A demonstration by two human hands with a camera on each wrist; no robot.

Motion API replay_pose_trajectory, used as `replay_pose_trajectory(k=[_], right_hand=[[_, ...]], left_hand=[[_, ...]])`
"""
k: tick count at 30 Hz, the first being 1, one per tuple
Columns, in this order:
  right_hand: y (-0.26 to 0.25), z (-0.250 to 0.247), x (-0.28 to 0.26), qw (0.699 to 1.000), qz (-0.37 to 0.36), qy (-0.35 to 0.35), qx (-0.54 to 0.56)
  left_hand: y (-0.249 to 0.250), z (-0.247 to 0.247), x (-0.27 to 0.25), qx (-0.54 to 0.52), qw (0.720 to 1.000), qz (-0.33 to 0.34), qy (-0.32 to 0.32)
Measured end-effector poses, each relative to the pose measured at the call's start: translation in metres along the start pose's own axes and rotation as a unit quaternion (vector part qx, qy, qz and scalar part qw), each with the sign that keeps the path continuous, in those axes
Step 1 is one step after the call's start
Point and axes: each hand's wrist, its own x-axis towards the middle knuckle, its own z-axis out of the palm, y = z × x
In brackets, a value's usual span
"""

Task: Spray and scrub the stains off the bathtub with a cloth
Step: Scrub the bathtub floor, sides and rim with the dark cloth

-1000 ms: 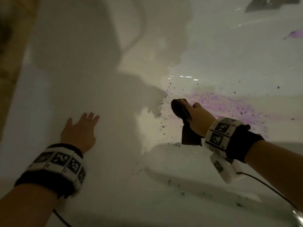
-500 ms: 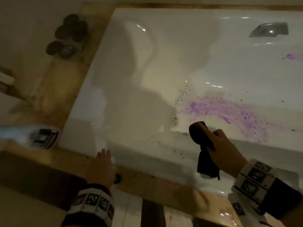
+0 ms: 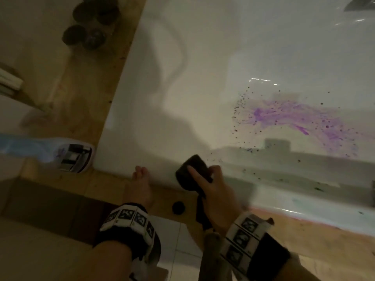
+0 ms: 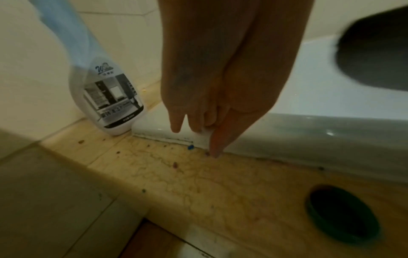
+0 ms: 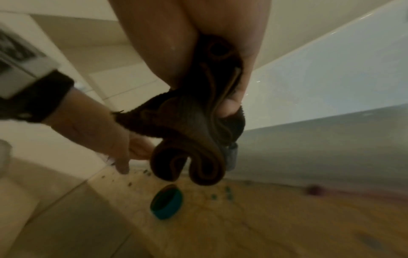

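Note:
The white bathtub [image 3: 182, 98] bears a purple stain [image 3: 294, 118] with dark specks on its far inner wall. My right hand [image 3: 215, 191] grips a bunched dark cloth [image 3: 192, 171] above the tub's near rim; the cloth's folds [image 5: 192, 139] hang below my palm. My left hand [image 3: 141, 185] rests with straight fingers on the near rim, its fingertips [image 4: 176, 125] touching the tub's edge [image 4: 154, 127]. A white spray bottle [image 3: 71, 157] with a pale blue top lies to the left of the tub's corner; the same spray bottle [image 4: 110, 97] leans just left of my left hand.
A tan stone ledge [image 3: 81, 88] surrounds the tub, dotted with small specks. A round teal cap [image 5: 166, 202] lies on the ledge below my right hand. Several dark round objects [image 3: 91, 27] sit on the far left ledge. A metal fitting [image 3: 359, 3] shows at top right.
Both hands have drawn back out of the tub toward its near rim. My left hand left the tub wall and now rests on the rim; the right still holds the cloth.

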Motion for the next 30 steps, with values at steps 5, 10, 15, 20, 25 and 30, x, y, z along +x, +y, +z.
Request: replay_pose_trajectory(k=[5,10,15,20,25,30], right_hand=[[-0.035,0.037,0.053,0.974,-0.109,-0.106,-0.166],[-0.028,0.038,0.059,0.975,-0.068,-0.07,-0.199],[-0.018,0.004,0.079,0.982,0.16,0.026,-0.091],[-0.028,0.007,0.062,0.976,-0.114,-0.026,-0.186],[-0.014,0.028,0.055,0.948,-0.146,-0.098,-0.264],[-0.012,0.021,0.064,0.985,0.024,-0.017,-0.168]], left_hand=[[-0.01,0.008,0.006,-0.037,0.999,0.02,-0.01],[-0.01,0.008,0.006,-0.033,0.999,0.025,-0.01],[-0.011,0.001,0.004,-0.014,0.999,0.032,-0.026],[-0.008,0.0,0.005,-0.008,0.999,0.027,-0.02],[-0.003,-0.005,0.005,0.0,0.999,0.01,-0.031],[-0.003,-0.006,0.003,0.016,0.999,0.011,-0.046]])
